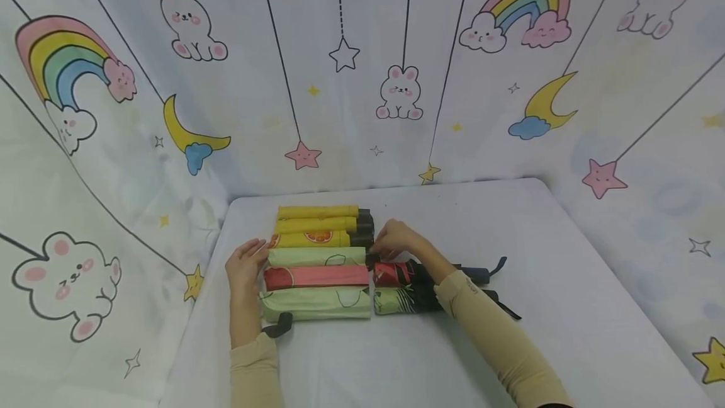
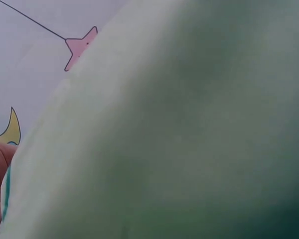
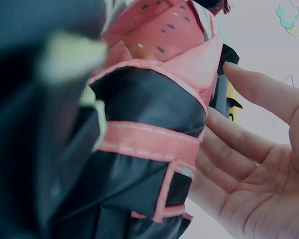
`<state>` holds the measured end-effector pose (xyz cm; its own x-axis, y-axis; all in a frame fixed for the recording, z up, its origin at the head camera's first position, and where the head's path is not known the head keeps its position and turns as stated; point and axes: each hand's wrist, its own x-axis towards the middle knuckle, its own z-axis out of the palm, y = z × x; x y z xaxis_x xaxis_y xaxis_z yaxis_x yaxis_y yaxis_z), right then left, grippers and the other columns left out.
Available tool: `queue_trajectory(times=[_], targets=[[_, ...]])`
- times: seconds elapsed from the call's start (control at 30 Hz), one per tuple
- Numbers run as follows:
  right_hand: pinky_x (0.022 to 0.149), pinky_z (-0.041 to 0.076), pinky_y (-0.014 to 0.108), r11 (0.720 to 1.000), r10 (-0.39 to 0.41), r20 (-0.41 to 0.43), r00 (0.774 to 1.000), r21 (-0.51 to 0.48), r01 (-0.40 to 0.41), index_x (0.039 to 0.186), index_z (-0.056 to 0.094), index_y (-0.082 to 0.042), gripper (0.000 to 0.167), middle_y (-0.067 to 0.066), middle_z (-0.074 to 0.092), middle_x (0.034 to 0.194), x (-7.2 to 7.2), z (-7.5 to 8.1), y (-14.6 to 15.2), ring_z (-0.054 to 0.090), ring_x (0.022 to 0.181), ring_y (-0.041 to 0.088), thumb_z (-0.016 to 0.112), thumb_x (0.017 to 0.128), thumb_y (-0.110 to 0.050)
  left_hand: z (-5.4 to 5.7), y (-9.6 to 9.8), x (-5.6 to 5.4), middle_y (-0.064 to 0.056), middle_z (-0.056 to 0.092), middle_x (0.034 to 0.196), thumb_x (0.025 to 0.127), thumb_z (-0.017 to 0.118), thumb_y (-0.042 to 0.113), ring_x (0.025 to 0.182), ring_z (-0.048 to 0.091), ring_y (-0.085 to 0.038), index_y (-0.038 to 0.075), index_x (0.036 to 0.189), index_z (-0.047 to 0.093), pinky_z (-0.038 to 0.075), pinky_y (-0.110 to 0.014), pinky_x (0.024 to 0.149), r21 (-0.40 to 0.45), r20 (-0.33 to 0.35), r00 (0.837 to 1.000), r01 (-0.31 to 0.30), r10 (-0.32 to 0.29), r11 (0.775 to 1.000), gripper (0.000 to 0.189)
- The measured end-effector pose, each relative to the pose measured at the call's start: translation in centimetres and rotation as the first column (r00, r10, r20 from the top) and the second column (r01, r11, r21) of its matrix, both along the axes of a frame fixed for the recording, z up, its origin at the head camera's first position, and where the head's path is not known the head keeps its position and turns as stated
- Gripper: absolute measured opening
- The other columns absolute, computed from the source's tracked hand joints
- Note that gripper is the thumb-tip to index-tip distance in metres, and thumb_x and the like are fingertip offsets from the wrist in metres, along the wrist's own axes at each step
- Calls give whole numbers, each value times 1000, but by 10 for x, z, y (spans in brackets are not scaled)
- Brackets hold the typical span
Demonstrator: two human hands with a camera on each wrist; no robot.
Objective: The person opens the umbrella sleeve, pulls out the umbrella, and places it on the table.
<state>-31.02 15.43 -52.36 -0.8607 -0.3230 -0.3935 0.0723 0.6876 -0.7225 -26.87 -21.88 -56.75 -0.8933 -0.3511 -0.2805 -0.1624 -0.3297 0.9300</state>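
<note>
Folded umbrellas lie in a column on the white table. At the top are several yellow ones, the lowest the orange-slice umbrella (image 1: 317,239). Below it come a pale green umbrella (image 1: 317,257), a pink-red umbrella (image 1: 323,277) and a larger green umbrella (image 1: 317,304). My left hand (image 1: 245,263) rests at the left ends of the orange-slice and pale green ones, fingers extended. At the pale green one's dark right end is my right hand (image 1: 393,239), its thumb and fingers fairly straight in the right wrist view. Green fabric (image 2: 164,124) fills most of the left wrist view.
Right of the column, under my right forearm, lie a watermelon-print umbrella (image 1: 392,274) with black parts and a green-striped umbrella (image 1: 396,301), both with dark straps. A black strap (image 1: 279,326) sticks out at the lower left. A printed curtain (image 1: 362,80) surrounds the table.
</note>
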Motion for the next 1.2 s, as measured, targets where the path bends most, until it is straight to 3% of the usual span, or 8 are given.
queue_trajectory(times=[0.2, 0.37, 0.47, 0.57, 0.7, 0.97, 1.2], targets=[[75, 67, 38, 998, 36, -25, 999, 49, -35, 101, 81, -1, 22, 6, 78, 85, 0, -1, -4, 77, 83, 24, 87, 84, -14, 10, 1, 2, -28, 54, 148, 97, 62, -13, 126, 66, -25, -8, 148, 47, 58, -24, 98, 31, 12, 1000, 16, -17, 999, 54], [72, 64, 29, 979, 98, -95, 991, 186, -79, 109, 81, -2, 33, 2, 78, 88, 0, -3, -8, 73, 79, 13, 90, 81, -18, 23, 2, 8, -29, 50, 151, 96, 63, -14, 133, 61, -31, -10, 149, 45, 58, -26, 99, 54, 17, 999, 42, -43, 998, 56], [76, 62, 29, 965, 129, -128, 983, 243, -95, 109, 82, -5, 35, 2, 79, 93, 0, -3, -9, 72, 84, 13, 91, 80, -22, 22, 1, 9, -28, 50, 152, 97, 63, -13, 136, 58, -31, -8, 151, 44, 57, -25, 101, 61, 21, 999, 44, -45, 997, 57], [84, 62, 33, 961, 145, -148, 978, 258, -104, 108, 83, -7, 35, 2, 79, 98, -1, -3, -8, 71, 93, 15, 92, 80, -26, 11, 0, 5, -26, 53, 150, 98, 63, -11, 135, 59, -29, -6, 151, 45, 56, -24, 101, 64, 12, 1000, 27, -27, 998, 56], [89, 63, 36, 973, 138, -146, 980, 207, -106, 109, 82, -5, 38, 4, 80, 99, -4, -4, -4, 71, 95, 16, 92, 81, -28, 0, -1, 2, -23, 59, 144, 97, 64, -11, 127, 65, -26, -6, 149, 47, 57, -25, 100, 76, -12, 1000, -12, 13, 997, 55], [92, 62, 36, 999, 32, -88, 996, 1, -32, 114, 80, -1, 40, 10, 79, 105, -5, -3, 2, 74, 94, 15, 89, 84, -26, 4, -1, 4, -21, 65, 136, 96, 64, -13, 121, 69, -26, -8, 147, 47, 59, -27, 99, 79, -18, 1000, -24, 26, 997, 54], [81, 66, 37, 978, -74, 68, 995, -189, 86, 119, 76, 3, 41, 14, 78, 106, 0, 2, 2, 76, 93, 23, 87, 87, -20, 2, -1, 4, -24, 63, 139, 97, 65, -11, 121, 69, -25, -8, 147, 46, 58, -26, 99, 67, -23, 999, -30, 32, 997, 54]])
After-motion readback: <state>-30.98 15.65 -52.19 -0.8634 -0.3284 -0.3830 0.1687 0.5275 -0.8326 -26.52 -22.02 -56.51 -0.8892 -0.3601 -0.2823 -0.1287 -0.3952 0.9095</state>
